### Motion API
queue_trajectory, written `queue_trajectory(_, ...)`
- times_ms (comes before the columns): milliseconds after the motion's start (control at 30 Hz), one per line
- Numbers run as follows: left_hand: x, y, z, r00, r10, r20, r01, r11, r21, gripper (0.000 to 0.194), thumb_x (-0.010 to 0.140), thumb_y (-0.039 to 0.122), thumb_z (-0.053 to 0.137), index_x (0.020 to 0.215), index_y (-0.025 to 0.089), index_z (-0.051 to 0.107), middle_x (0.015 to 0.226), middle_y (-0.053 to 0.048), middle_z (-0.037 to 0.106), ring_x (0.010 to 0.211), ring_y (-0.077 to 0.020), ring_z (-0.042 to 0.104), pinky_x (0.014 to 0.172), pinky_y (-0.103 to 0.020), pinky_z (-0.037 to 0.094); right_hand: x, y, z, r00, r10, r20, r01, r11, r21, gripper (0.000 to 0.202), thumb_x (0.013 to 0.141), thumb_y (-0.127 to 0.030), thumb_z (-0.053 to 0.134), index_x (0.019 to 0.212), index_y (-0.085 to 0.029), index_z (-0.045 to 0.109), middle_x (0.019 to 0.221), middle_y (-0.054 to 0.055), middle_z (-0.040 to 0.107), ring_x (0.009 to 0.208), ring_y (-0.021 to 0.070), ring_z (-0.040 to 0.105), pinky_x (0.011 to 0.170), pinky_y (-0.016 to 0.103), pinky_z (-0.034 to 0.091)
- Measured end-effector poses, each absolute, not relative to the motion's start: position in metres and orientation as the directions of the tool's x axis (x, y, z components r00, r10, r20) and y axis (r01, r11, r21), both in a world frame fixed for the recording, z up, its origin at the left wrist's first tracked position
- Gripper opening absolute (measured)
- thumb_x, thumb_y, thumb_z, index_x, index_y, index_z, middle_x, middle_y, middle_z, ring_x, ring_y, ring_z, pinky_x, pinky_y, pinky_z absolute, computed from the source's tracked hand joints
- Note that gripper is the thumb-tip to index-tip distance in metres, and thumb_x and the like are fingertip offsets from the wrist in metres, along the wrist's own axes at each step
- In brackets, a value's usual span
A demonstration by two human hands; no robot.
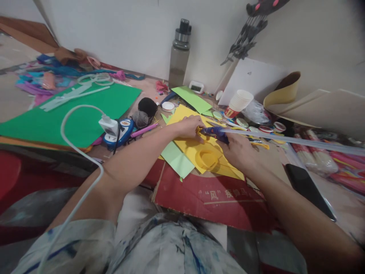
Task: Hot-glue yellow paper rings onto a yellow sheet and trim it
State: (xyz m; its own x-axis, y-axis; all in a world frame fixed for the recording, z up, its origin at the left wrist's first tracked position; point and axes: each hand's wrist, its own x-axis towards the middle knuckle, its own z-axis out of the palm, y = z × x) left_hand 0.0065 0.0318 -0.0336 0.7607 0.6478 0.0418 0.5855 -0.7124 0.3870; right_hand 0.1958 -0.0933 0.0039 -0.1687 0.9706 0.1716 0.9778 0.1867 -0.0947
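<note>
In my right hand [238, 150] is a blue hot glue gun [215, 131], with a long clear glue stick [291, 140] running out of its back to the right. Its nozzle points left at a small yellow piece [199, 132] pinched in the fingers of my left hand [190, 126]; the piece's shape is mostly hidden. Below both hands lie yellow sheets [186, 150] over a pale green sheet [177, 160]. On the yellow paper, nearer to me, rests a roll of yellow tape or a yellow ring [208, 159].
A red cardboard box [211, 198] lies under the papers. To the left are green sheets [57, 125], a power strip [121, 133] and a white cable [67, 139]. A bottle [179, 57] and stacked paper cups [239, 102] stand behind. A phone [309, 190] lies at right.
</note>
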Motion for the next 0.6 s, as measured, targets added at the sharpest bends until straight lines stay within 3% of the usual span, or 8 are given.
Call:
queue_trajectory(300, 0.008, 0.037, -0.039, 0.766, 0.64, 0.053, 0.571, -0.717, 0.399, 0.053, 0.074, 0.052, 0.074, 0.123, 0.03, 0.069, 0.123, -0.007, 0.057, 0.12, -0.0304, 0.049, 0.097, -0.04, 0.037, 0.208, -0.097, 0.0, -0.124, 0.973, 0.196, 0.989, 0.137, -0.051, 0.036, 0.094, -0.031, 0.045, 0.122, -0.016, 0.063, 0.109, 0.017, 0.072, 0.096, 0.0325, 0.067, 0.079, 0.039, 0.048)
queue_trajectory(600, 0.006, 0.035, -0.037, 0.773, 0.631, 0.072, 0.559, -0.729, 0.396, 0.051, 0.075, 0.051, 0.075, 0.12, 0.027, 0.07, 0.125, -0.008, 0.057, 0.12, -0.0298, 0.051, 0.097, -0.039, 0.038, 0.195, -0.094, 0.002, -0.158, 0.971, 0.18, 0.975, 0.182, -0.126, 0.039, 0.093, -0.027, 0.046, 0.127, -0.015, 0.059, 0.107, 0.017, 0.072, 0.098, 0.0325, 0.067, 0.081, 0.039, 0.048)
